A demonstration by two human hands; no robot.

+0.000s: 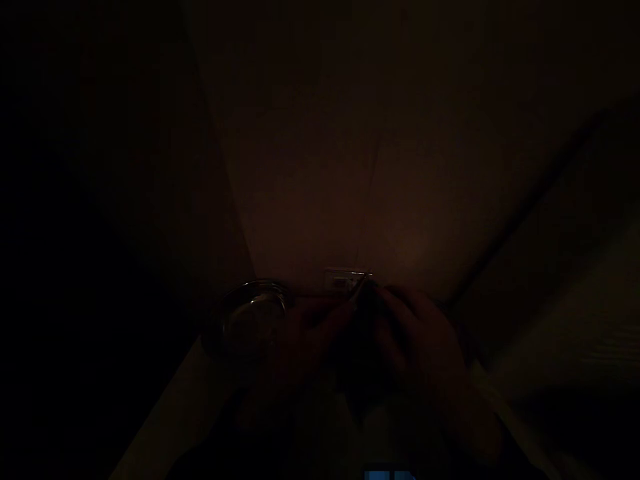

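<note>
The scene is very dark and detail is mostly lost. A small rectangular plate (pixel 341 280) with a bright upper edge sits on the brownish surface just beyond my fingertips. My left hand (pixel 313 333) comes in from the left, its thumb and fingers closed together at a thin pale strip-like thing (pixel 359 291) in front of the plate. My right hand (pixel 425 337) reaches in from the other side with bent fingers meeting at the same spot. What its fingertips grip is lost in shadow. Beside my left hand is a round, shiny-rimmed object (pixel 257 287), perhaps metal or glass.
A broad brownish panel (pixel 310 200) rises behind the hands, with a thin dark line running up it. A dark diagonal edge (pixel 520 217) borders it on the right. At lower left runs a pale strip (pixel 165 410). Deep shadow covers the far left.
</note>
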